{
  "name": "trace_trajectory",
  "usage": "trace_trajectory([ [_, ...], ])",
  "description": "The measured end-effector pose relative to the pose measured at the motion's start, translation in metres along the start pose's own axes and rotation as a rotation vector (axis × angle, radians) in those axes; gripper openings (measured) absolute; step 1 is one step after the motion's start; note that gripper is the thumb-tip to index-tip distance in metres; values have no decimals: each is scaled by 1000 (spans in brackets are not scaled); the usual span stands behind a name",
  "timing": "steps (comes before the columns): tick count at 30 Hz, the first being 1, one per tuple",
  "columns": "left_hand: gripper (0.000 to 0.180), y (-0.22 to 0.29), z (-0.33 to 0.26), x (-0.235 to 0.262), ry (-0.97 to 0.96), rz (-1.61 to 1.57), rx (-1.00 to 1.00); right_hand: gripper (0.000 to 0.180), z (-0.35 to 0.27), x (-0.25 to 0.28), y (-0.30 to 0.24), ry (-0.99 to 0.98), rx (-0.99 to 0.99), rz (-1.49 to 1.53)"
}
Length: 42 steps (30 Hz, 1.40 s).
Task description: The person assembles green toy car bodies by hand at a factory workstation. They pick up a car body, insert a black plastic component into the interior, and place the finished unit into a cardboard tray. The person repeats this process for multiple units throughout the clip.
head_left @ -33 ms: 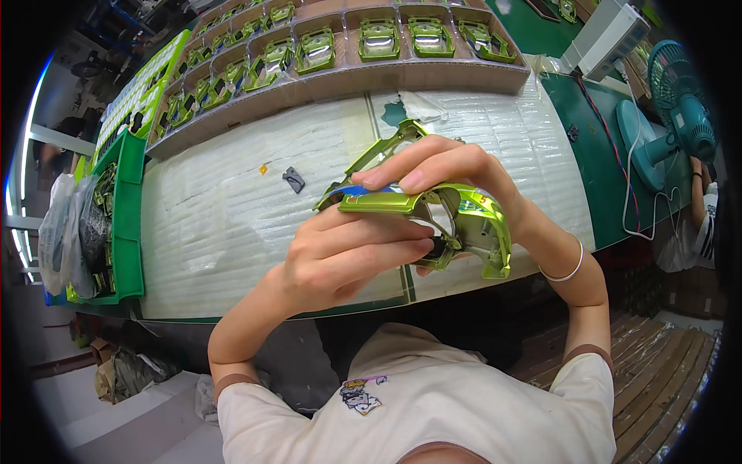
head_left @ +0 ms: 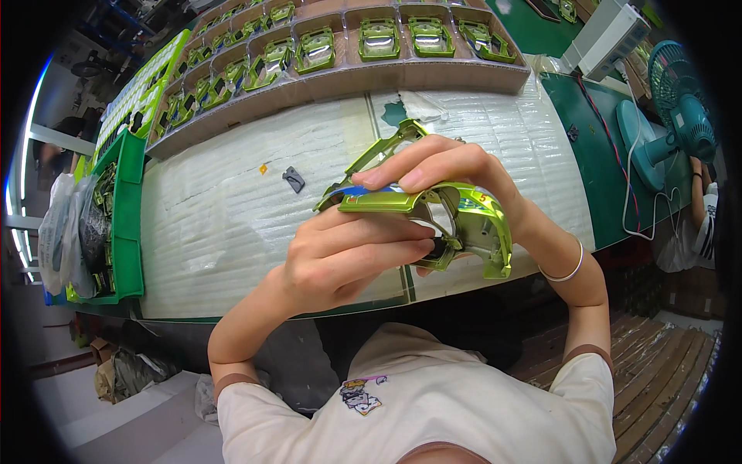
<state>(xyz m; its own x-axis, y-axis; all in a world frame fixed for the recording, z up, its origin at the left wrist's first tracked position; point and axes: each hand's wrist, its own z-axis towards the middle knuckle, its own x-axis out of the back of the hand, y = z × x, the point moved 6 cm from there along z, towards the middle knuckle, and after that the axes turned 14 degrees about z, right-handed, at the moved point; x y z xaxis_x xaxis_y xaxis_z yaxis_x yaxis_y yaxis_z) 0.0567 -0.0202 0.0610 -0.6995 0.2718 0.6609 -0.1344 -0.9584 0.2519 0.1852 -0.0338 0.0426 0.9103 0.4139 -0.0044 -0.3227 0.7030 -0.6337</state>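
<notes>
Above the near part of the table, both my hands hold a glossy lime-green plastic shell with open frames, a blue patch and curved side pieces. My right hand grips it from the far right side, fingertips pressed on the blue patch. From the near left, my left hand is closed on the shell's underside, its fingertips reaching into the opening. A small black part shows at those fingertips, partly hidden. Beyond my left hand, a dark grey plastic piece and a tiny orange piece lie on the table.
Across the back stands a cardboard tray of similar green shells in compartments. A green crate with parts and plastic bags is at the left. White foam sheeting covers the table. A teal fan and cables stand right, near another person's arm.
</notes>
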Motion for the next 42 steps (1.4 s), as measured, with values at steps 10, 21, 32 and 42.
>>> trace_trajectory([
  [10,25,-1,2,1,-36,-57,57,61,-2,-3,1,64,2,0],
  [21,26,-9,0,4,-37,-92,111,69,0,-5,1,82,-54,24],
  [32,28,-10,-2,5,27,-147,82,70,-3,-7,6,111,-82,52],
  [42,23,-9,-3,4,88,-162,107,65,-1,-7,9,94,-89,81],
])
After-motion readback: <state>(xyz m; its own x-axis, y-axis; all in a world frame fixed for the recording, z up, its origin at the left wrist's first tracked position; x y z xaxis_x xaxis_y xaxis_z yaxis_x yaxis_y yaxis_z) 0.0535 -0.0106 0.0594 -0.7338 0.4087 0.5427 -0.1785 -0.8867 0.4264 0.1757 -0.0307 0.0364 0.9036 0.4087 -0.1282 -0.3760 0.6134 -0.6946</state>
